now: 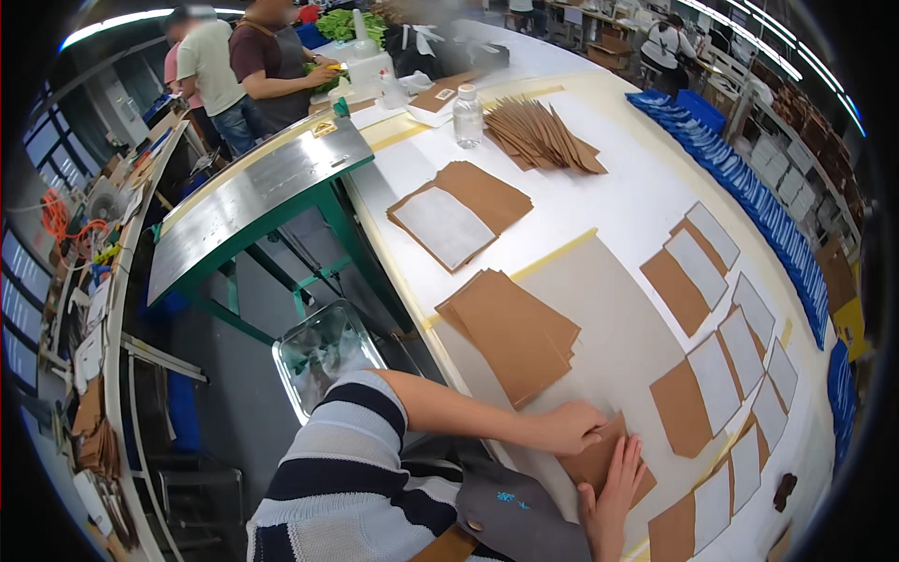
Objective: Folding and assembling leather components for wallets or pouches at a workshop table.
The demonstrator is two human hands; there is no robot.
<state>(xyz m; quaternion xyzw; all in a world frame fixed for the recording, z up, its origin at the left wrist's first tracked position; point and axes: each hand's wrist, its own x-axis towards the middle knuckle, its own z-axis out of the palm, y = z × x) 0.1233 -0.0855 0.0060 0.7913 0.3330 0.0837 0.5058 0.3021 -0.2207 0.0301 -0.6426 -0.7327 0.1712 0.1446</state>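
Observation:
Both hands are at a brown sheet-like panel [590,463] lying on the table near my body. My left hand [565,427] reaches in from the left with its fingers curled and pinched at the panel's upper edge. My right hand [614,487] lies flat on the panel, its fingers stretched out and the thumb apart. Just beyond my left hand is a stack of brown panels [513,335]. Farther off, a second brown stack [496,201] has a white piece [444,228] on top. Right of my hands, brown panels with white pieces [714,382] lie in overlapping rows.
A fanned brown pile [543,136] and a clear bottle [467,116] stand at the far end. Blue-wrapped items [740,192] line the right edge. A green-legged metal table [267,201] and a stool [328,351] are at left. Other people [272,75] stand at the far left.

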